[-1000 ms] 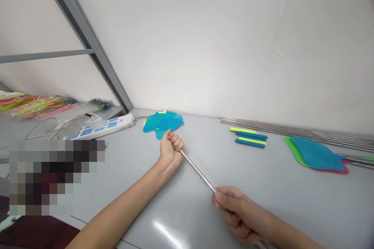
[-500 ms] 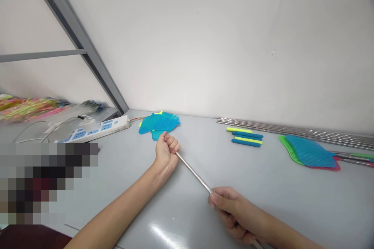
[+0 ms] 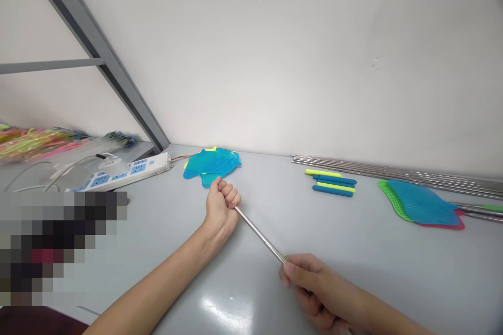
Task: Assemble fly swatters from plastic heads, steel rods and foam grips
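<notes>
A thin metal rod runs slantwise between my two hands above the grey table. My left hand is closed in a fist round its upper end, and whatever else that fist may cover is hidden. Lower down, my right hand grips the same rod between thumb and fingers. Just beyond my left fist lie blue and yellow fly swatter heads in a loose pile. To the right, several blue and yellow plastic tubes rest side by side.
A bundle of metal rods lies along the wall. In front of it are swatters with blue, green and red heads. At left stand a white power strip with cables and a heap of colourful bagged items. A blurred-out patch covers the lower left.
Both hands keep their hold on the rod in almost the same pose. The view has shifted slightly, so the background sits a little differently.
</notes>
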A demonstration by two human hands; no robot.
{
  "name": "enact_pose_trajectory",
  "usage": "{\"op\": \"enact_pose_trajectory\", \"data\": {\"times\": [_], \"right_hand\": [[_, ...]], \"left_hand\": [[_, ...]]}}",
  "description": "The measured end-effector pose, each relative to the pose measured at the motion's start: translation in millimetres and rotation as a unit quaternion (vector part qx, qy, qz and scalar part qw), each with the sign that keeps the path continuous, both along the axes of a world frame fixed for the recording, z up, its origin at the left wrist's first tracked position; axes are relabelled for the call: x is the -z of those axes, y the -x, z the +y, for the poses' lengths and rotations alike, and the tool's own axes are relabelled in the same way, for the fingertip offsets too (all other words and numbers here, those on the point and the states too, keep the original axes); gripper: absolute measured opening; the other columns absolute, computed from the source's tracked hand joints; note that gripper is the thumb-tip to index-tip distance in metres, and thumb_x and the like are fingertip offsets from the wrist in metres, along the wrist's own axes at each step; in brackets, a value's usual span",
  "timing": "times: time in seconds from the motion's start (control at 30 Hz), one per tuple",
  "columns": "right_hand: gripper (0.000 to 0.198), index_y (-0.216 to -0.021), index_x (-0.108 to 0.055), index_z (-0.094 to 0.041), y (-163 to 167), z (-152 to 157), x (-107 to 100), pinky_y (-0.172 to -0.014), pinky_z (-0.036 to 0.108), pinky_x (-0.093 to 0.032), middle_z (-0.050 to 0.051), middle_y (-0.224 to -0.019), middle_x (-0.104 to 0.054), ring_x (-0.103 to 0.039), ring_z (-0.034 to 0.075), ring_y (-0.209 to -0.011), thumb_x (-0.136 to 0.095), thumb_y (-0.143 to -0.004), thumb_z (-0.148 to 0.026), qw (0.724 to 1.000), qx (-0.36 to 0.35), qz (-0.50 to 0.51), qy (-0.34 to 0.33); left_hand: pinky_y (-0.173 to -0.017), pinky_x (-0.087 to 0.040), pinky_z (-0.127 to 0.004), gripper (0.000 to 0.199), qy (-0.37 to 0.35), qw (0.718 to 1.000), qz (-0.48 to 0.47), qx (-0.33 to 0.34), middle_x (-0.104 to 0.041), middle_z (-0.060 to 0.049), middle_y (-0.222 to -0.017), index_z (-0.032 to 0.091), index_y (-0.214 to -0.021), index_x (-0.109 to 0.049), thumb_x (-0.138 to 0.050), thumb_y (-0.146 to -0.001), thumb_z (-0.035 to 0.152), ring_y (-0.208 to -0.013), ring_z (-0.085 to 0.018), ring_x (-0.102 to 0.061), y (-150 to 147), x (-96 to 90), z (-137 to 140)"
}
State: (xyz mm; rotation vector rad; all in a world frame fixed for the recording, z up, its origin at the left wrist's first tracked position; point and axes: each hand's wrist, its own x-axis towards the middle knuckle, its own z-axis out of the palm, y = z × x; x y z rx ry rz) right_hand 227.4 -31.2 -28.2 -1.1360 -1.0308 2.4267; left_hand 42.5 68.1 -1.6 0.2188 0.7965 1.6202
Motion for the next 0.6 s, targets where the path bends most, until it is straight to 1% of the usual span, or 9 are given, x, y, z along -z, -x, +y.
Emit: {"op": "enact_pose_trajectory", "data": {"times": [0.2, 0.47, 0.53, 0.6], "right_hand": [[0.028, -0.076, -0.04, -0.023, -0.8, 2.5, -0.7, -0.02, 0.011, -0.007, -0.01, -0.041, -0.025, -0.01, 0.001, -0.026, -0.034, -0.075, -0.05, 1.0, -0.02, 0.003, 0.009], [0.029, -0.075, -0.042, -0.021, 0.1, 1.1, -2.7, -0.019, 0.009, -0.012, -0.01, -0.04, -0.027, -0.017, 0.001, -0.025, -0.037, -0.075, -0.05, 0.999, -0.026, -0.033, -0.021], [0.029, -0.075, -0.042, -0.021, 0.0, 2.1, -1.8, -0.018, 0.009, -0.012, -0.01, -0.04, -0.027, -0.017, 0.001, -0.025, -0.037, -0.074, -0.05, 0.999, -0.024, -0.027, -0.015], [0.029, -0.075, -0.042, -0.022, -0.9, 3.8, -0.4, -0.019, 0.009, -0.011, -0.01, -0.04, -0.026, -0.014, 0.001, -0.025, -0.037, -0.074, -0.051, 1.0, -0.023, -0.002, 0.007]], "left_hand": [[-0.026, -0.011, -0.017, 0.028, 0.005, 1.0, 0.008, -0.012, -0.009, 0.009, -0.042, 0.019, -0.052, -0.022, -0.038, -0.076, 0.018, -0.028, -0.004, -0.011, -0.3, -2.3, -1.8], [-0.026, -0.011, -0.017, 0.027, 0.01, 1.0, 0.016, -0.022, -0.011, 0.009, -0.042, 0.018, -0.052, -0.024, -0.039, -0.075, 0.018, -0.028, -0.004, -0.012, -2.4, -0.7, -4.4], [-0.026, -0.011, -0.017, 0.027, 0.006, 1.0, 0.013, -0.016, -0.011, 0.009, -0.042, 0.018, -0.052, -0.024, -0.038, -0.075, 0.018, -0.028, -0.004, -0.012, -1.9, -0.8, -3.9], [-0.027, -0.011, -0.017, 0.028, 0.002, 1.0, 0.009, -0.008, -0.01, 0.009, -0.042, 0.018, -0.051, -0.023, -0.037, -0.075, 0.018, -0.028, -0.004, -0.011, -0.8, -2.0, -2.7]]}}
